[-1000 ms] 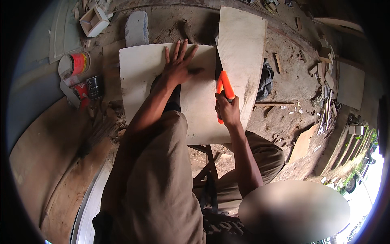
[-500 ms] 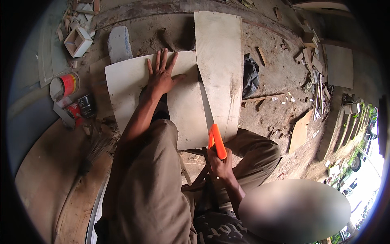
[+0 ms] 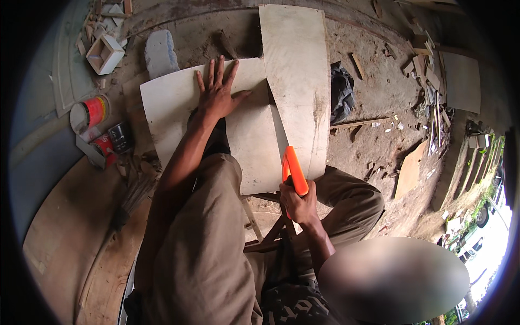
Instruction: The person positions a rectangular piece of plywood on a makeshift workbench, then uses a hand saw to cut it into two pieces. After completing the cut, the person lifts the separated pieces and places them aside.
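A pale plywood sheet [image 3: 249, 141] lies across my thighs and a wooden support [image 3: 271, 233]. My left hand [image 3: 218, 97] presses flat on its left part, fingers spread toward the far edge. My right hand [image 3: 299, 205] is wrapped round the orange handle of a handsaw [image 3: 296, 172]. The saw's grey blade slants away from me along a dark, narrow gap in the sheet. Right of that gap, the wood reaches farther from me than the left part. The blade's teeth are too small to make out.
Paint cans [image 3: 120, 137] and a white box [image 3: 105, 54] sit at left. A black plastic bag [image 3: 341, 92] lies just right of the sheet. Wood scraps [image 3: 428, 76] litter the ground at far right. A curved brown board [image 3: 70, 216] stands near my left leg.
My right hand and the saw have moved forward, away from me, along the gap. My left hand stays flat on the sheet. The whole view has shifted slightly.
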